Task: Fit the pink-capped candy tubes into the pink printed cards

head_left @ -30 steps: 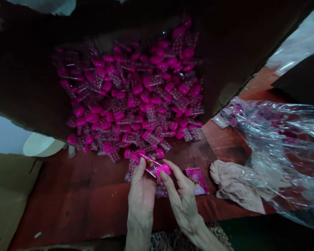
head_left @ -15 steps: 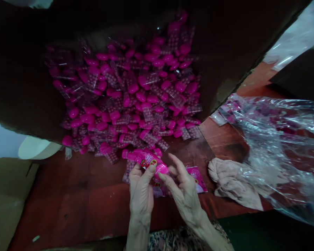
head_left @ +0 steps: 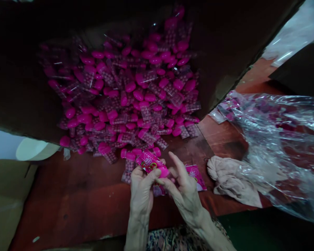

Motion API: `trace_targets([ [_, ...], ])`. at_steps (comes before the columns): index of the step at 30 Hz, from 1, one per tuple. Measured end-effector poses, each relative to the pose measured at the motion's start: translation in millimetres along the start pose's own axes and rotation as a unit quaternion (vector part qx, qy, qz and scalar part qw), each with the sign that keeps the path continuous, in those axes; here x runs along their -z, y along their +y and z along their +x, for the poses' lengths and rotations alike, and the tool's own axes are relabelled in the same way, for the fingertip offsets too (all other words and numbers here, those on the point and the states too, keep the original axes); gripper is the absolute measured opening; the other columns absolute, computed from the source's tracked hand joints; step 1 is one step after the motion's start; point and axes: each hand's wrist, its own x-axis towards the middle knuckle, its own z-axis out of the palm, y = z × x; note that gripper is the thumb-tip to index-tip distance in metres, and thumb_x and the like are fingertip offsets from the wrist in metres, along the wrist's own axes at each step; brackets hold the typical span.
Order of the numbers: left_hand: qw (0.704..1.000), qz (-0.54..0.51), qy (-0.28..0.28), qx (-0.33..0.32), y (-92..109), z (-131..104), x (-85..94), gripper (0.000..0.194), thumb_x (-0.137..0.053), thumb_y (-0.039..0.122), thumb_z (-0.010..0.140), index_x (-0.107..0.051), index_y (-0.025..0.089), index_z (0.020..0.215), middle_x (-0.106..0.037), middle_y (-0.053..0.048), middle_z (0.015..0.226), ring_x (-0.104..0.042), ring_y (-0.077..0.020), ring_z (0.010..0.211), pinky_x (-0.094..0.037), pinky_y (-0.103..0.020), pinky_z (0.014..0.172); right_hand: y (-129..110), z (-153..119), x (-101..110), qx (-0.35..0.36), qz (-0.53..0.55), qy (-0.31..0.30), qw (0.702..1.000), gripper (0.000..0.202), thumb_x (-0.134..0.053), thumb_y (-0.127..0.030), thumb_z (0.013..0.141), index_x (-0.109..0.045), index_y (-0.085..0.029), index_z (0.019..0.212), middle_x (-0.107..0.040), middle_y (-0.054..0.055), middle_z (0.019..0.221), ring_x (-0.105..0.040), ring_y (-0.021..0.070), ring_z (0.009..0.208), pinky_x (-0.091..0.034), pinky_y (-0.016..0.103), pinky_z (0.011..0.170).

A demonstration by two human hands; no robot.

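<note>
Pink printed wrapper (head_left: 146, 158) gripped by fingers of left hand (head_left: 142, 190), thumb on top, over red-brown surface (head_left: 81, 202); pink-capped tube (head_left: 164, 172) against it, held in fingers of right hand (head_left: 185, 193), index raised. Heap of capped tubes (head_left: 130, 86) lies beyond. Second packet (head_left: 196, 177) on surface, right of hands; crumpled pale cloth (head_left: 230, 179), clear plastic (head_left: 290, 160) further right

The place looked like a packing workshop. Scores of matching pink tubes (head_left: 146, 112) lay heaped from a big box (head_left: 217, 75) onto a scuffed tabletop (head_left: 78, 198), with a carton (head_left: 7, 195) along its left edge.
</note>
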Motion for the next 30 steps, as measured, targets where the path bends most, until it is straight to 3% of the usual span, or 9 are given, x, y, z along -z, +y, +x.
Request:
trace_targets([
  [5,0.997,-0.030,-0.056,0.039,-6.1,2.1,1.7,0.029,-0.077,0.018,0.058,-0.068,0.014,0.085,-0.072,-0.009,0.080,-0.067,-0.0224,0.072,-0.053,-0.030,0.060,0.2,5.8,5.8,-0.007,0.034,-0.048,0.998,0.061,-0.057,-0.029,0.082,-0.032,-0.013,0.136,-0.068,0.002,0.078,-0.063,0.0144,0.065,-0.051,0.023,0.063],
  [8,0.996,-0.067,-0.042,0.036,-11.8,0.9,0.2,0.029,-0.079,0.023,0.057,-0.068,0.015,0.083,-0.072,-0.006,0.078,-0.067,-0.0187,0.071,-0.053,-0.029,0.066,-0.1,5.4,2.6,0.008,0.009,-0.007,1.000,0.063,-0.058,-0.031,0.082,-0.033,-0.014,0.136,-0.067,0.001,0.074,-0.061,0.0133,0.058,-0.051,0.021,0.057],
  [12,0.996,-0.083,-0.011,0.007,-16.7,-0.8,-1.1,0.031,-0.081,0.030,0.052,-0.068,0.015,0.075,-0.070,-0.001,0.070,-0.062,-0.0112,0.057,-0.051,-0.022,0.059,-2.8,3.2,-4.8,0.023,-0.006,0.031,0.999,0.064,-0.059,-0.034,0.081,-0.033,-0.013,0.136,-0.064,0.000,0.072,-0.059,0.0129,0.055,-0.050,0.021,0.053],
  [17,0.998,-0.054,-0.013,0.015,-14.0,4.9,-0.4,0.025,-0.076,0.032,0.061,-0.068,0.014,0.077,-0.069,-0.003,0.068,-0.060,-0.0119,0.053,-0.050,-0.025,0.057,-3.4,-1.1,-5.8,-0.070,0.138,-0.002,0.988,0.070,-0.061,-0.034,0.078,-0.026,-0.020,0.136,-0.060,-0.002,0.074,-0.058,0.0118,0.058,-0.049,0.021,0.052],
  [19,0.998,-0.057,0.019,-0.003,-12.4,8.0,0.2,0.022,-0.073,0.034,0.064,-0.068,0.014,0.074,-0.068,-0.003,0.067,-0.059,-0.0104,0.052,-0.050,-0.024,0.057,-3.0,-5.9,-5.3,-0.126,0.181,-0.033,0.975,0.062,-0.063,-0.035,0.076,-0.034,-0.021,0.129,-0.057,-0.004,0.069,-0.055,0.0102,0.053,-0.046,0.019,0.046],
  [22,0.998,-0.042,0.039,-0.009,-12.7,7.6,-0.9,0.021,-0.073,0.033,0.065,-0.068,0.014,0.072,-0.068,-0.003,0.066,-0.058,-0.0097,0.051,-0.048,-0.022,0.055,-3.3,-13.5,-6.4,-0.186,0.152,-0.086,0.967,0.025,-0.057,-0.037,0.082,-0.054,-0.018,0.098,-0.052,-0.005,0.057,-0.049,0.0071,0.043,-0.040,0.016,0.039],
  [24,0.999,-0.027,0.021,0.010,-14.5,3.0,-3.6,0.022,-0.071,0.033,0.067,-0.069,0.013,0.076,-0.070,-0.005,0.070,-0.057,-0.0096,0.050,-0.047,-0.021,0.052,-4.1,-16.0,-7.6,-0.189,0.125,-0.090,0.970,0.022,-0.051,-0.038,0.086,-0.056,-0.017,0.088,-0.049,-0.005,0.053,-0.046,0.0061,0.040,-0.038,0.015,0.037],
  [28,0.999,-0.026,-0.008,0.032,-17.5,-9.3,-9.5,0.020,-0.069,0.029,0.070,-0.069,0.012,0.080,-0.071,-0.008,0.079,-0.055,-0.0089,0.050,-0.041,-0.018,0.044,-5.3,-13.8,-7.8,-0.155,0.110,-0.045,0.981,0.021,-0.052,-0.038,0.085,-0.058,-0.018,0.087,-0.054,-0.002,0.064,-0.050,0.0067,0.048,-0.040,0.014,0.041],
  [30,0.999,-0.023,-0.012,0.037,-17.4,-13.0,-9.4,0.019,-0.067,0.029,0.072,-0.068,0.012,0.080,-0.071,-0.008,0.078,-0.053,-0.0081,0.048,-0.036,-0.017,0.037,-4.9,-11.5,-7.1,-0.162,0.137,-0.043,0.976,0.021,-0.053,-0.038,0.084,-0.058,-0.018,0.085,-0.052,-0.004,0.059,-0.048,0.0057,0.043,-0.039,0.013,0.038],
])
